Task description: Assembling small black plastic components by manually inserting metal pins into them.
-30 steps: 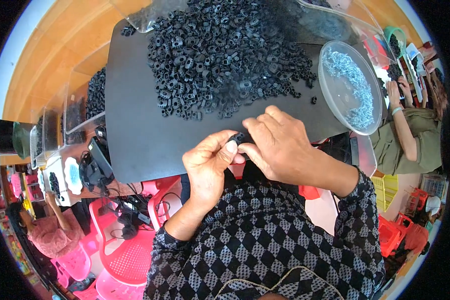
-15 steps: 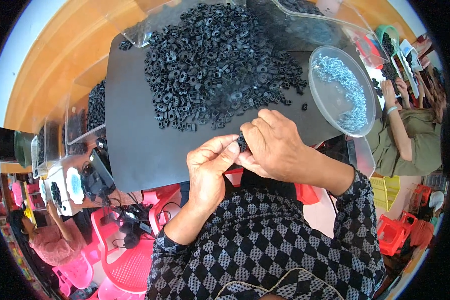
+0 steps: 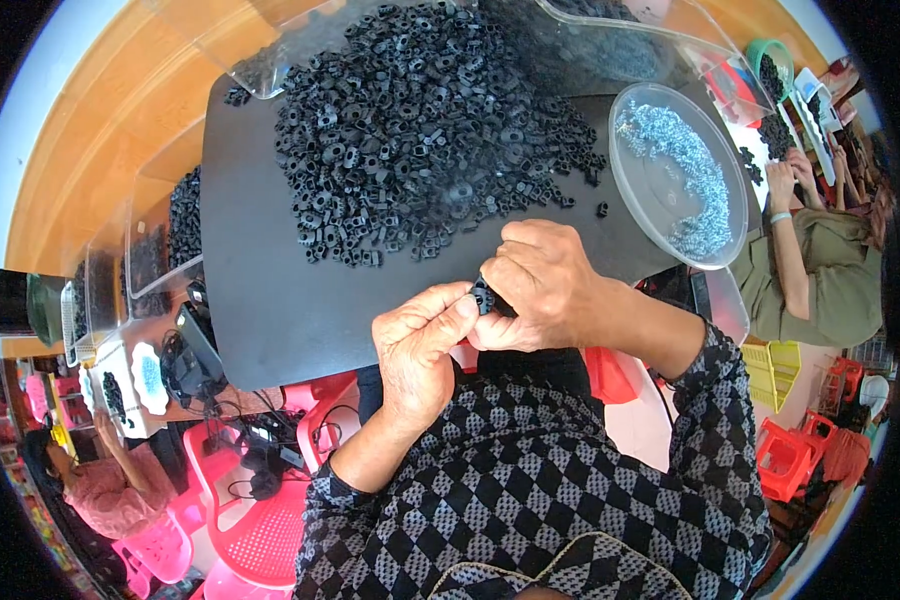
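Note:
Between the fingertips of both hands is a small black plastic part (image 3: 483, 296), partly covered by the fingers. My left hand (image 3: 418, 345) pinches it from the left with thumb and forefinger. On its other side my right hand (image 3: 545, 285) is closed round it, the fingers curled; whether a second tiny piece sits inside that grip is hidden. Both hands are held just over the near edge of a dark table (image 3: 260, 320). Beyond them lies a large heap of similar black plastic parts (image 3: 400, 130).
Right of the heap, a round clear tub (image 3: 625, 185) holds many tiny shiny metal pieces. Clear plastic bins (image 3: 170, 270) line the left side. A pink chair (image 3: 260, 530) stands at lower left, beside cables. Co-workers sit at right (image 3: 815, 270) and far left (image 3: 120, 490).
The view has shifted slightly, so the heap and table appear a little further left. Both hands keep hold of the black part, which looks slightly turned.

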`<state>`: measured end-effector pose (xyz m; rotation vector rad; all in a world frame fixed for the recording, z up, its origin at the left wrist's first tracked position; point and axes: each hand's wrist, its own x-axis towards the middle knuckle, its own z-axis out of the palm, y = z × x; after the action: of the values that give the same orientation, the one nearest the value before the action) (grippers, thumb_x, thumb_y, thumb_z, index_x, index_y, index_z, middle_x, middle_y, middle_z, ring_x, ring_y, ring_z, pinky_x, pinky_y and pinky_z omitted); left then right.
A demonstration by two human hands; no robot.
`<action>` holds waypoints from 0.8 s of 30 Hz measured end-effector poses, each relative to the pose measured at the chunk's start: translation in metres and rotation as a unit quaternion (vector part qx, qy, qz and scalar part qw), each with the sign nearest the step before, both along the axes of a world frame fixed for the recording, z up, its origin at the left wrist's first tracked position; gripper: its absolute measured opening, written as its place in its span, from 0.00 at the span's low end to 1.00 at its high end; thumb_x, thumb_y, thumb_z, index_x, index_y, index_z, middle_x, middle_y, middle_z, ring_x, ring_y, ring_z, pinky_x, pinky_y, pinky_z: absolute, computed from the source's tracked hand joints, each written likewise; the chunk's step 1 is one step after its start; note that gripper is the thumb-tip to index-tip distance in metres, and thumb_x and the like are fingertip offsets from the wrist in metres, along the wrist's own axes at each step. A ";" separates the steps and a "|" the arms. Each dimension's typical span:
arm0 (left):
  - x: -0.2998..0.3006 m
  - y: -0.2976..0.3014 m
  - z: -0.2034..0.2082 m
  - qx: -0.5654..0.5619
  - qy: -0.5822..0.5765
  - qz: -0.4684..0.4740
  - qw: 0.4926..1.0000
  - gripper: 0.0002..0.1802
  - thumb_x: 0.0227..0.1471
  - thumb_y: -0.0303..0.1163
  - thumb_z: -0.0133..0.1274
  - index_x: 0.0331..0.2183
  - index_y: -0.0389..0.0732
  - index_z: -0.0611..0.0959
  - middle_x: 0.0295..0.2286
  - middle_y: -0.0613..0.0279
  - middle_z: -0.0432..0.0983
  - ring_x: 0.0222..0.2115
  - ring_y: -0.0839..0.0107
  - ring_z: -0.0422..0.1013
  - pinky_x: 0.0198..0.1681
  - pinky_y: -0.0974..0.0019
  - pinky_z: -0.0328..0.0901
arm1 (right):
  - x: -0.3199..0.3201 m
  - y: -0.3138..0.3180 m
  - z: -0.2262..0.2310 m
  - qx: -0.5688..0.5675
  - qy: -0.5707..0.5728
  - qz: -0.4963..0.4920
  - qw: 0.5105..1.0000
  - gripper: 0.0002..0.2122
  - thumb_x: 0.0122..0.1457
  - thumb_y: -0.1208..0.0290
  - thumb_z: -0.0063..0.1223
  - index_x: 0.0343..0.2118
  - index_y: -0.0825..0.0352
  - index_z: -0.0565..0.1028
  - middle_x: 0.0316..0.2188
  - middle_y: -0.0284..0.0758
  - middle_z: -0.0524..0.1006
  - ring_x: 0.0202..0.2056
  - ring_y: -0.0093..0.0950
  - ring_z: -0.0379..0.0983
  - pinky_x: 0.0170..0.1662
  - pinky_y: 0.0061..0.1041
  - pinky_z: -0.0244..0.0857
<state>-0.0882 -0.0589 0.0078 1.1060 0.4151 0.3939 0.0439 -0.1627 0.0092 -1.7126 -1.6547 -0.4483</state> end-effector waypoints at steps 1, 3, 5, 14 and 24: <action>0.000 0.001 0.001 -0.003 0.003 -0.010 1.000 0.13 0.50 0.29 0.57 0.34 0.28 0.81 0.24 0.61 0.76 0.22 0.79 0.68 0.26 0.77 0.62 | 0.000 0.000 -0.001 0.004 0.005 0.006 1.000 0.13 0.27 0.69 0.57 0.14 0.63 0.61 0.13 0.32 0.62 0.18 0.31 0.62 0.19 0.29 0.58; 0.000 0.003 0.001 -0.006 0.007 -0.019 1.000 0.13 0.49 0.29 0.57 0.33 0.27 0.81 0.24 0.61 0.76 0.22 0.79 0.68 0.26 0.77 0.62 | 0.000 0.001 0.001 0.004 0.016 0.011 1.000 0.13 0.28 0.70 0.57 0.14 0.63 0.61 0.13 0.33 0.62 0.18 0.31 0.62 0.20 0.30 0.58; 0.001 0.005 0.002 0.021 -0.004 -0.023 1.000 0.13 0.50 0.29 0.56 0.32 0.27 0.81 0.22 0.60 0.76 0.21 0.78 0.69 0.25 0.77 0.62 | 0.000 0.003 0.001 0.004 0.026 0.016 1.000 0.13 0.29 0.70 0.57 0.14 0.63 0.61 0.13 0.33 0.62 0.18 0.32 0.62 0.20 0.30 0.59; -0.001 0.006 0.001 0.019 0.006 -0.057 0.998 0.10 0.50 0.27 0.55 0.31 0.28 0.80 0.20 0.60 0.75 0.19 0.77 0.69 0.21 0.76 0.62 | -0.005 -0.003 0.002 -0.047 0.066 0.045 0.996 0.14 0.33 0.69 0.59 0.16 0.66 0.62 0.13 0.37 0.64 0.17 0.36 0.63 0.20 0.34 0.60; -0.001 0.000 -0.005 -0.014 0.009 -0.012 1.000 0.08 0.50 0.25 0.54 0.30 0.28 0.81 0.23 0.62 0.75 0.20 0.79 0.67 0.24 0.77 0.61 | -0.010 -0.005 -0.005 -0.061 0.026 0.029 0.997 0.13 0.40 0.68 0.58 0.17 0.65 0.62 0.13 0.35 0.64 0.17 0.33 0.63 0.20 0.31 0.60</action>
<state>-0.0888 -0.0584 0.0032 1.0877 0.4217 0.3569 0.0335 -0.1678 0.0041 -1.7435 -1.7191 -0.2773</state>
